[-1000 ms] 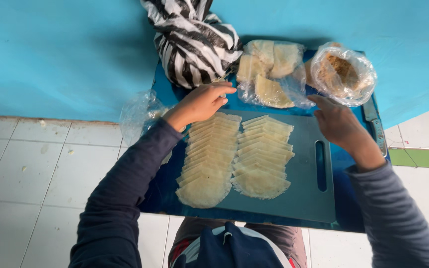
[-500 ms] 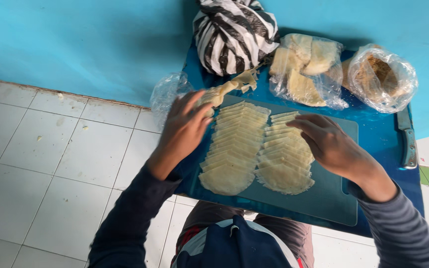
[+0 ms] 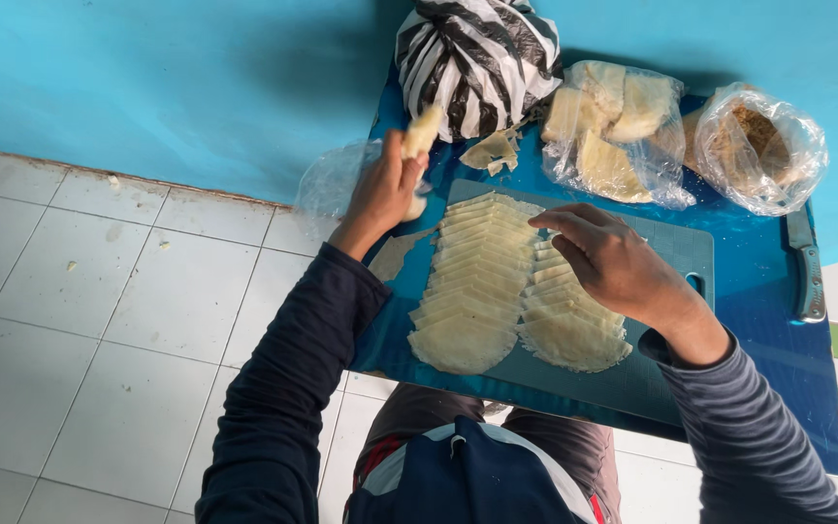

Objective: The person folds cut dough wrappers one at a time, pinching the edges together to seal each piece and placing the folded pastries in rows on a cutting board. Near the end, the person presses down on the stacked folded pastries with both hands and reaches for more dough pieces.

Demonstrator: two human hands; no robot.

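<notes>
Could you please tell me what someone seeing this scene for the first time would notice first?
Two overlapping rows of pale round wrappers fill the middle of a cutting board on a blue table. The left hand lifts a folded pale piece above the table's left edge, while the right hand rests on the right row. Behind them sit a black-and-white striped bag and two clear bags of food.

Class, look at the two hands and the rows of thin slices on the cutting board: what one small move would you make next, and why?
Probably bring the left hand back down and lay its pale piece by the left row of slices. That hand is lifted off the cutting board holding the piece, while the right hand rests on the right row, steadying it.
</notes>
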